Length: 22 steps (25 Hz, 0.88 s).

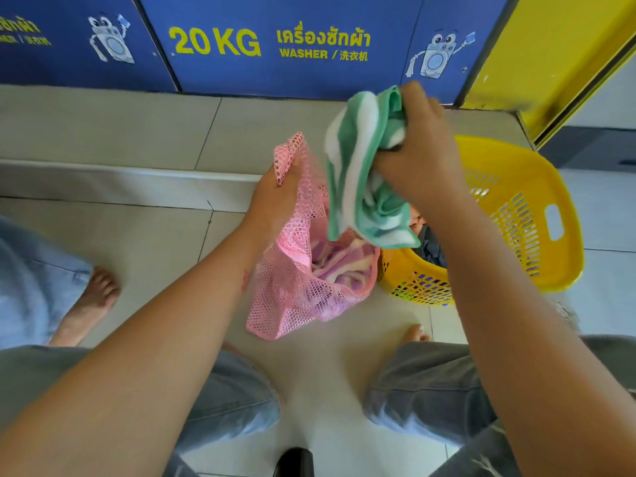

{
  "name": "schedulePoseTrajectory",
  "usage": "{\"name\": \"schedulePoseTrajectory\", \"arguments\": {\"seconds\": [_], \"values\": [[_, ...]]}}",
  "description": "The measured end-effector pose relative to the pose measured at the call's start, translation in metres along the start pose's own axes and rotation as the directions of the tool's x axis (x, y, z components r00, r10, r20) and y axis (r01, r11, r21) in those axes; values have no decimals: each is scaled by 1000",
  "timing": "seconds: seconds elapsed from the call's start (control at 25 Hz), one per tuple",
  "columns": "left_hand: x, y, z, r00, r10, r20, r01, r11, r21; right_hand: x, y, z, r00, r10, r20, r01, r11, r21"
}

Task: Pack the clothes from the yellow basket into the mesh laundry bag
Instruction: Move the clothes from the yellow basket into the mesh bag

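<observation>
Here, the left hand (280, 194) is gripping the pink mesh laundry bag's (296, 280) rim while the right hand (421, 149) is clutching a green-striped towel (358, 180) above it, the yellow basket (516, 215) seemingly touching the bag.
</observation>
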<state>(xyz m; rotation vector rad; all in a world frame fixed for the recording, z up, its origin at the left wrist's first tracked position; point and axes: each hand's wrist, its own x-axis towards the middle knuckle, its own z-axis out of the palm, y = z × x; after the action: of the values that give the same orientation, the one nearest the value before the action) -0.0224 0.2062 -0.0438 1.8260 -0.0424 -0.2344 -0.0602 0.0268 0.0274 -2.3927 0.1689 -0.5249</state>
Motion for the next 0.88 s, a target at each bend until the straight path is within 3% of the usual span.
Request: {"name": "schedulePoseTrajectory", "arguments": {"seconds": [0.12,0.24,0.32,0.36,0.44,0.48,0.64,0.88], "values": [[0,1,-8,999,3,-47,-3,1000,-2,-25,0,64,999,54,6,-54,998,31],[1,-6,-18,992,-86,-97,84,996,-24,-65,23,125,960,132,246,-115,990,-80],[0,-12,-25,991,-111,-71,110,994,-14,-93,45,159,856,97,508,-17,987,-160],[1,-15,-28,991,-121,-51,120,993,-12,-104,53,173,782,24,623,50,994,-102],[3,-22,-34,990,-138,-23,138,990,-18,-118,68,196,647,-114,754,150,988,21],[5,-25,-35,990,-140,-8,140,990,-18,-117,72,204,597,-114,794,205,979,-14],[13,-30,-37,993,-115,25,116,993,-25,-99,76,214,487,81,870,486,802,-347],[28,-15,-43,998,-51,-43,44,988,-146,-84,100,211,517,372,771,407,685,-604]]}}
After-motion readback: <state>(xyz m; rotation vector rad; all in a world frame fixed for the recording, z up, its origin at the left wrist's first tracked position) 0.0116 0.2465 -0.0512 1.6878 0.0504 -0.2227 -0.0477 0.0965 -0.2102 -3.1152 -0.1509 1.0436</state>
